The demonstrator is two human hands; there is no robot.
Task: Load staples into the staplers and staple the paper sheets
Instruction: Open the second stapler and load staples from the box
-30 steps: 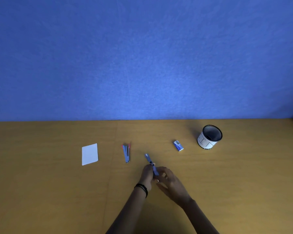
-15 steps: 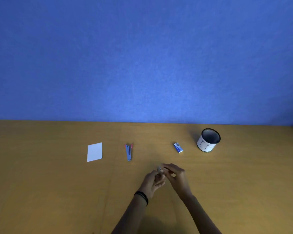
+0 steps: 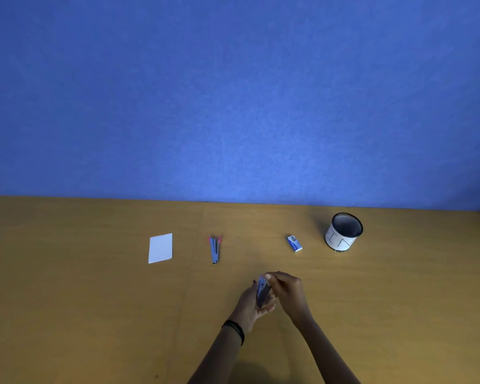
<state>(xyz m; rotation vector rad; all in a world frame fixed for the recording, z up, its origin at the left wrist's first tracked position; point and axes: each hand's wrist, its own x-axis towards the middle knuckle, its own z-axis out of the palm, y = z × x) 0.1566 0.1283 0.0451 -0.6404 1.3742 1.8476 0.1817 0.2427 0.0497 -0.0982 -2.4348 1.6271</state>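
Blue stapler (image 3: 262,291) is gripped between both hands, long axis pointing away from the body: left hand (image 3: 248,304) curls under it, right hand (image 3: 287,291) pinches the far end, and the staple box (image 3: 294,243) lies just ahead of the right, so it is nearer.

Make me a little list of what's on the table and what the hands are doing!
Left hand: holds a small blue stapler
Right hand: pinches the top of that stapler
Other stapler: lies on the table, untouched
Paper sheets: left of it
Staple box: right of it
Mesh cup: far right, upright
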